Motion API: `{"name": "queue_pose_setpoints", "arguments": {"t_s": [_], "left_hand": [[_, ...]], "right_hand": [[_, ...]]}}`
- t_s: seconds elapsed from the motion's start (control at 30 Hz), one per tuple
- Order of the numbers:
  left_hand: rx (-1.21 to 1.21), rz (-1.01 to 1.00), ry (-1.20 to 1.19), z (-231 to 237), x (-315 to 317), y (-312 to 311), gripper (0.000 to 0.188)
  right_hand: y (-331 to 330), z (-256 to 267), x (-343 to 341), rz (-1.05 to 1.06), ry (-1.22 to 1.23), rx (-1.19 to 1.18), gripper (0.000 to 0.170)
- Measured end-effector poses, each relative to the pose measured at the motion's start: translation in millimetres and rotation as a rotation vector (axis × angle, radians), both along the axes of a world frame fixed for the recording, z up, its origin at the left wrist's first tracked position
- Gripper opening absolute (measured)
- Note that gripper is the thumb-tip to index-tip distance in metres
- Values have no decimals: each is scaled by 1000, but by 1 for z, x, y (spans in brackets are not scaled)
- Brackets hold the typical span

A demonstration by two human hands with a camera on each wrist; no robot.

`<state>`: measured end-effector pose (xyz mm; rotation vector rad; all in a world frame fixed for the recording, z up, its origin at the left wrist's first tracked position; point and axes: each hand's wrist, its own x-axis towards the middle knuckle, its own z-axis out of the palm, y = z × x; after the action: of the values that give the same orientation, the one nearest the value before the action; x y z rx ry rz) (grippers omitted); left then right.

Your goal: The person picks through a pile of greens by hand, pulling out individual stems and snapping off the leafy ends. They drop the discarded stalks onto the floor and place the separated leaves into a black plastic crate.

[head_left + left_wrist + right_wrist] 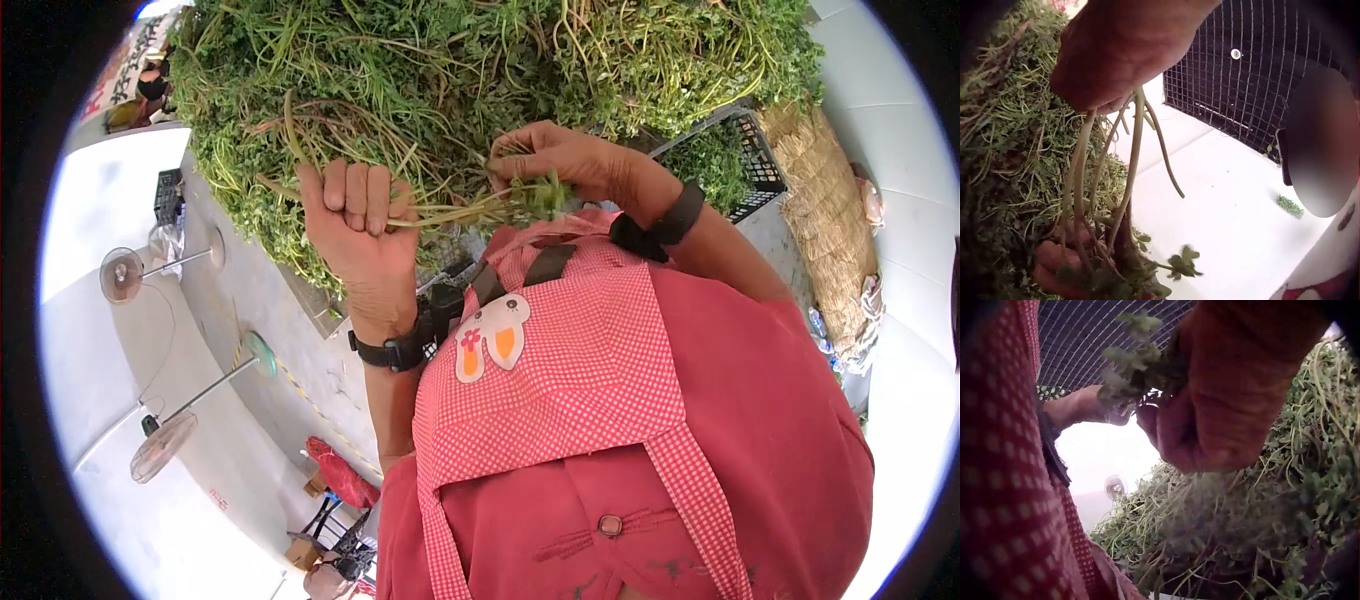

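My left hand (pixel 358 225) grips a small bunch of green stems (pixel 462 213), its fingers folded over them. The bunch stretches sideways toward my right hand (pixel 580 163), where its leafy tops (pixel 545 195) lie. Thumb and fingers of that right hand pinch at the leafy end; the right wrist view shows leaves (pixel 1129 372) poking out beside the curled fingers. In the left wrist view several bare stems (pixel 1137 140) hang from beneath the left fist. Right behind both hands rises a big heap of leafy greens (pixel 400 70), long stems tangled through it.
A black plastic crate (pixel 758 165) holding greens stands at the right, beside a rolled straw mat (pixel 825 220). Standing fans (pixel 165 447) are on the left by a white wall. A red-checked apron (pixel 560 340) covers the person's front, close below the hands.
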<state>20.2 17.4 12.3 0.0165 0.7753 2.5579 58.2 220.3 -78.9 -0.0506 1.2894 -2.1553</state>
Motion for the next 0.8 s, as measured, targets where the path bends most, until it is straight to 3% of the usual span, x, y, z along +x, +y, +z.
{"name": "queue_pose_setpoints", "arguments": {"t_s": [0.17,0.3,0.37,0.47,0.53,0.67,0.73,0.8], "left_hand": [[-148,67,-109,-1,1,-2,44],[-147,16,-69,-11,-3,-7,44],[-219,159,-144,-4,0,2,44],[-277,178,-146,-3,1,4,44],[-289,186,-152,-2,2,6,43],[-310,216,-160,-2,4,7,43],[-315,220,-144,-8,5,10,42],[-319,225,-127,-9,5,10,42]], "right_hand": [[4,11,7,11,85,116,32],[7,17,6,153,117,219,29],[8,22,7,173,193,297,27],[6,27,8,243,239,332,24],[4,24,8,215,342,399,20],[-5,24,6,139,323,537,21],[-13,8,4,-110,212,562,20],[-17,-2,0,-211,227,640,19]]}}
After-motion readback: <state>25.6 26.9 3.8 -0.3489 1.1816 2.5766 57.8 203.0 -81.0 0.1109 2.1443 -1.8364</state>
